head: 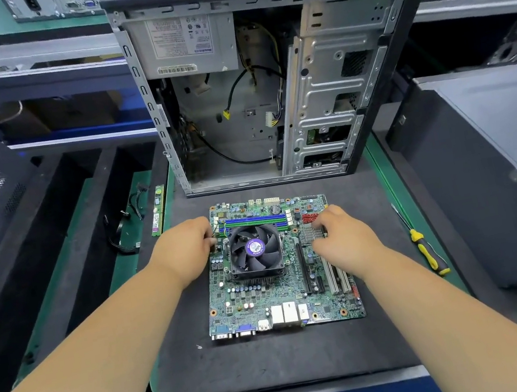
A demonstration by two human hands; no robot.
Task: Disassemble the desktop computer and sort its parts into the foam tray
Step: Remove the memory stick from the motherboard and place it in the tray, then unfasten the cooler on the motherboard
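A green motherboard (pixel 261 299) lies flat on the black mat, with a black CPU fan (pixel 254 248) on its heatsink near the middle. My left hand (pixel 186 246) rests on the board's left edge beside the fan, fingers curled at the end of the memory slots (pixel 255 222). My right hand (pixel 343 236) lies over the small silver heatsink (pixel 310 233) to the right of the fan, fingers bent down onto it. Behind the board stands the opened computer case (pixel 263 74), its power supply (pixel 188 42) still inside at the top.
A black foam tray (pixel 56 210) with long compartments lies at the left, holding black cables (pixel 127 225) and a memory stick (pixel 157 210). A yellow-handled screwdriver (pixel 427 249) lies right of the mat. A dark side panel (pixel 504 169) lies at the far right.
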